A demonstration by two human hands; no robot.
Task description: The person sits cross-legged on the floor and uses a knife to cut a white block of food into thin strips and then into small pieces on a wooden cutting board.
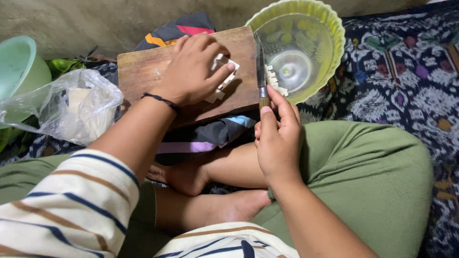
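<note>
Person seated cross-legged on the floor, green trousers, striped sleeves, bare feet tucked under the work.

Left hand (191, 69) — palm down on a wooden cutting board (143, 71), fingers curled over a small heap of white cut pieces (224, 81). The grip is a loose cupped hold, gathering the pieces against the board; thumb side toward the knife. A thin black cord sits on that wrist.

Right hand (277, 138) — clenched round the brown handle of a knife (261, 67), forefinger laid along the top. Blade runs away from the grip, out over the board's far-right edge and across the rim of a yellow-green plastic bowl (330, 24). More white pieces (275, 81) lie along the blade, past the fingertips, partly over the bowl's near rim. Whether they rest on the blade or on the rim, I cannot tell.

Bowl stands just beyond the right-hand grip, touching or nearly touching the board's edge; its inside looks wet.

Out past the left forearm: a clear plastic bag (71, 107) with pale blocks in it, lying on the floor. Beyond that, a pale green tub (19, 67) at the edge of view.

Board rests on folded dark cloth with coloured stripes (191, 141), over a patterned mat (406, 81).
</note>
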